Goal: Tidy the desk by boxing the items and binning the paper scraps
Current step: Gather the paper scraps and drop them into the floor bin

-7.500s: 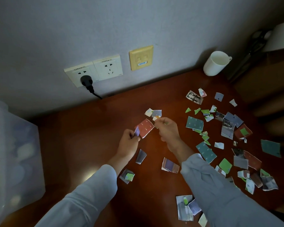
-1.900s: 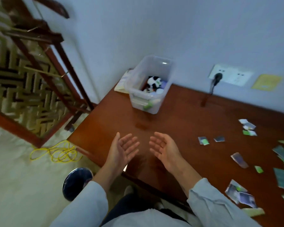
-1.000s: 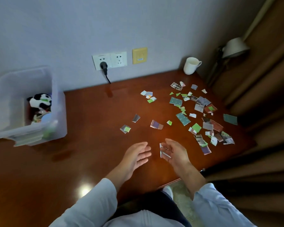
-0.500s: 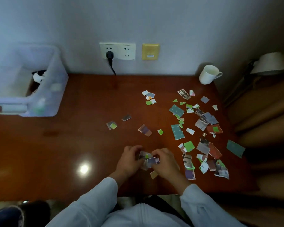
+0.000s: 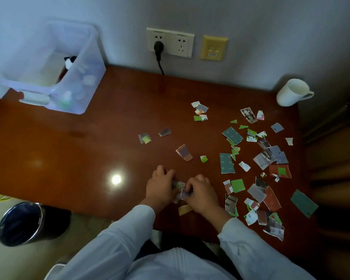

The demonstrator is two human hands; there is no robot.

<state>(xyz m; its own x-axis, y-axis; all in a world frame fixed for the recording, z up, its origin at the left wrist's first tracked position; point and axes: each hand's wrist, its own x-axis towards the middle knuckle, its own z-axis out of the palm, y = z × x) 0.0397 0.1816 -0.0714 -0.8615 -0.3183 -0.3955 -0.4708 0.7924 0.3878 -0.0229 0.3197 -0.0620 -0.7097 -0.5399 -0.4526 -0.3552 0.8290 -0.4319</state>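
Note:
Both hands meet near the desk's front edge over a small bunch of paper scraps [image 5: 180, 188]. My left hand [image 5: 160, 188] and my right hand [image 5: 201, 194] curl their fingers round these scraps and pinch them between them. One tan scrap [image 5: 184, 209] lies loose just below the hands. Many more torn scraps [image 5: 257, 174] are scattered over the right half of the wooden desk [image 5: 79, 154]. A clear plastic box [image 5: 55, 69] stands at the back left with a panda toy and other items inside. A dark bin [image 5: 22, 223] stands on the floor at the lower left.
A white mug [image 5: 291, 91] sits at the desk's back right corner. Wall sockets with a black plug [image 5: 159, 46] are behind the desk. A few lone scraps [image 5: 144, 138] lie mid-desk. Dark furniture borders the right side.
My hands have come back from the bin side to the desk and gathered scraps at the front edge. In the last half second they stay closed together on the same bunch.

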